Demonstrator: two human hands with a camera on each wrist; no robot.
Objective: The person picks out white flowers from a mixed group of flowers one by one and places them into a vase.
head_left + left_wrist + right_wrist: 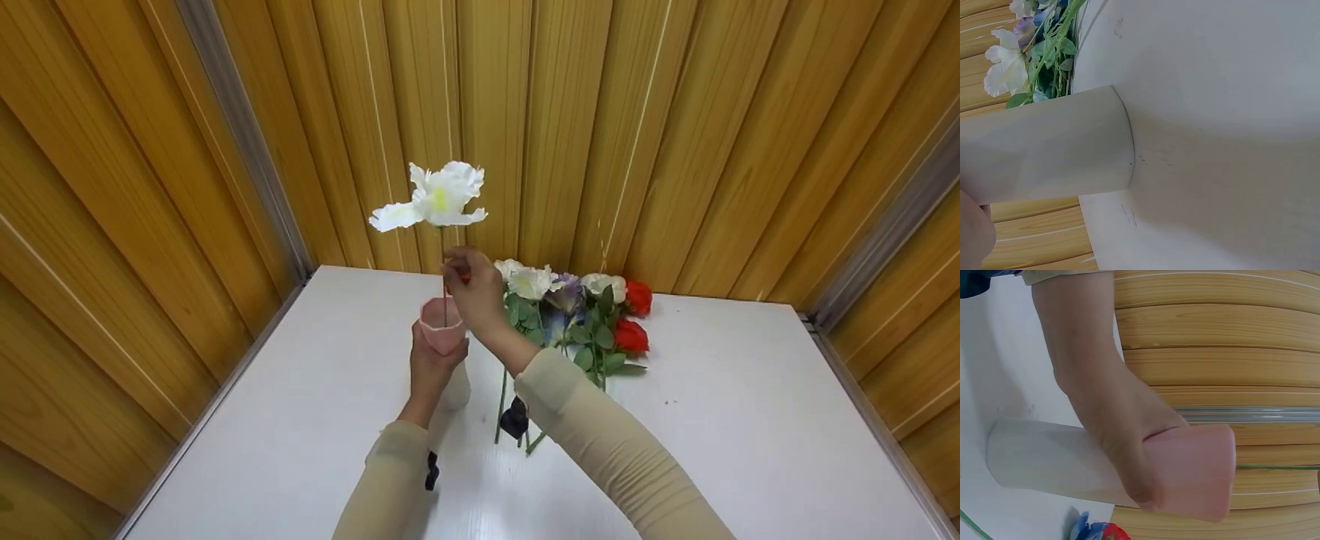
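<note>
My left hand (pixel 431 371) grips a tall vase (pixel 444 343) with a pink upper part and a white lower body, around its pink part. In the left wrist view the white body of the vase (pixel 1055 149) stands upright on the table. A white artificial iris (pixel 450 193) rises above the vase mouth on a thin stem. My right hand (pixel 478 292) pinches that stem just above the rim, and the stem's lower end reaches into the mouth. From the right wrist view, the left thumb (pixel 1143 481) wraps the pink part; the right hand is barely visible there.
Right of the vase, a bunch of artificial flowers lies on the white table (pixel 720 420): red roses (pixel 631 336), white blooms (pixel 532 283), a purple flower (pixel 566 292) and some blue. Their green stems (pixel 501 405) point toward me. A wood-patterned wall (pixel 555 135) closes the back.
</note>
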